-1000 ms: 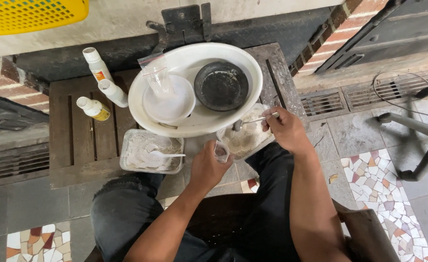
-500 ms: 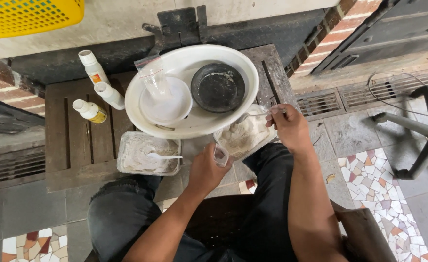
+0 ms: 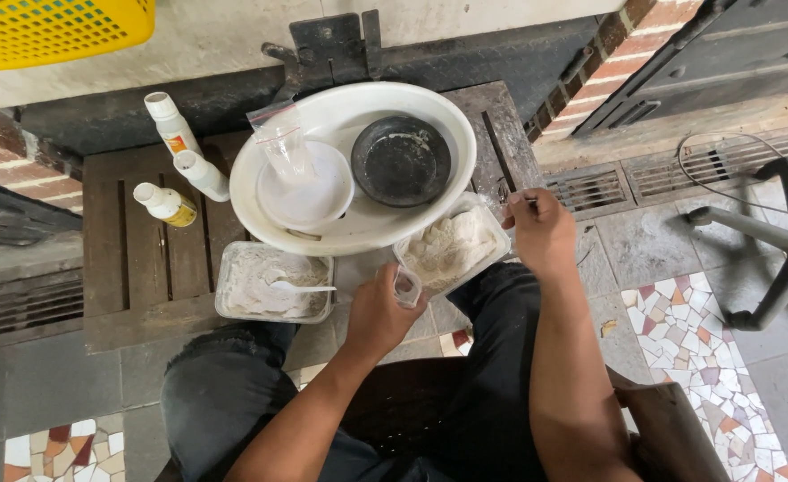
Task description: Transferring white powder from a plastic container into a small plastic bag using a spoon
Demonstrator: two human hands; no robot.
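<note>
Small clear cup (image 3: 406,286), pinched at its rim between the thumb and fingers of the left hand (image 3: 378,314), sits just below the near edge of a clear plastic tub (image 3: 494,234) that holds pale, crumbly white powder; what the cup contains is too small to tell. The right hand (image 3: 544,234) hovers at the tub's right corner with its fingers curled around a thin utensil (image 3: 517,198), only its tip showing past the thumb, so its kind cannot be told. To the left, a second rectangular tub (image 3: 229,268) rests on the dark wooden slatted stand (image 3: 117,268); it is partly filled with the same whitish powder, and a white plastic spoon (image 3: 303,287) lies in it, handle pointing right. Behind both tubs stands a large white basin (image 3: 447,116) whose near rim overlaps them. Inside it, on the left, is a shallow white bowl (image 3: 322,201) with a crumpled clear plastic bag (image 3: 279,138) standing in it, and on the right a round black dish (image 3: 401,161), scuffed and dusty. At the stand's far left lie three small white squeeze bottles: one (image 3: 169,120) with an orange-and-red label, one plain (image 3: 201,174), and one (image 3: 165,203) with a yellow label around its lower half. A yellow perforated plastic basket (image 3: 54,31) fills the upper left corner. Mosaic tiles (image 3: 688,321) and a metal floor grate (image 3: 590,189) lie to the right, near a black chair base (image 3: 787,241).
</note>
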